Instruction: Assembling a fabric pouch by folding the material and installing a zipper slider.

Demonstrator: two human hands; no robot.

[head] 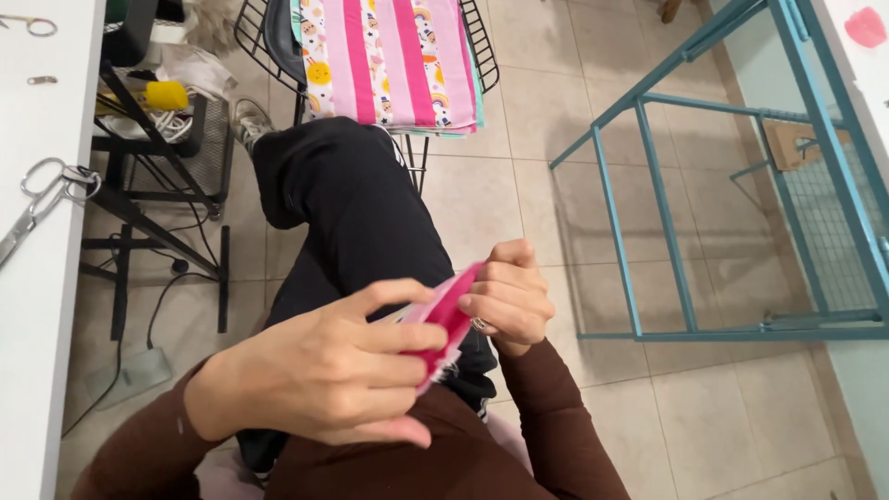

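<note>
My left hand (324,366) and my right hand (507,294) both grip a small pink fabric piece (447,310) over my lap. The left fingers pinch its lower part, the right fingers pinch its upper edge. The fabric is seen edge-on, with a pale lining showing. I wear brown sleeves and black trousers (356,218); one leg stretches forward.
A wire basket (482,46) ahead holds folded pink striped patterned fabric (389,60). A white table (37,278) at left carries scissors (42,199). A black stand (153,199) with cables sits beside it. A teal metal frame (648,241) stands on the tiled floor at right.
</note>
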